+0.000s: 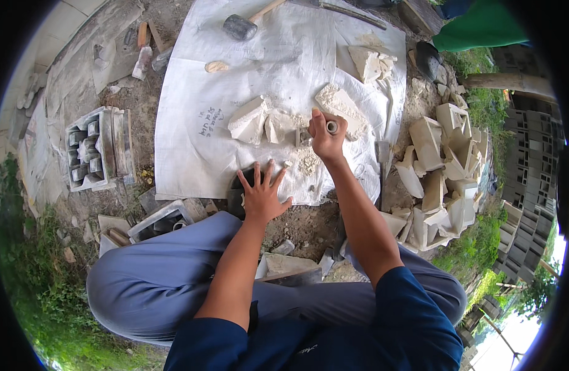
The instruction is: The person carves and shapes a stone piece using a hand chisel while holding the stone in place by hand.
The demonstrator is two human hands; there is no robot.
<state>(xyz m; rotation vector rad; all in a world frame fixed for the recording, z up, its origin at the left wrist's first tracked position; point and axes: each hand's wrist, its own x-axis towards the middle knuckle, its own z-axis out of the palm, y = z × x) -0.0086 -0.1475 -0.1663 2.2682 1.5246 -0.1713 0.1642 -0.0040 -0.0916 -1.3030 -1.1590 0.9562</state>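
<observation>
White plaster chunks (250, 120) lay just beyond the splayed, empty left hand (261, 195); the nearer right hand (326, 137) gripped an upright tool handle (331, 127).

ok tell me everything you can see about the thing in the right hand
The right hand is closed around a short grey cylinder, seemingly a tool handle seen end-on, with a round, lighter end face. It stands roughly upright over the white sheet, beside pale broken stone chunks. Its lower part is hidden by the fingers.
</observation>
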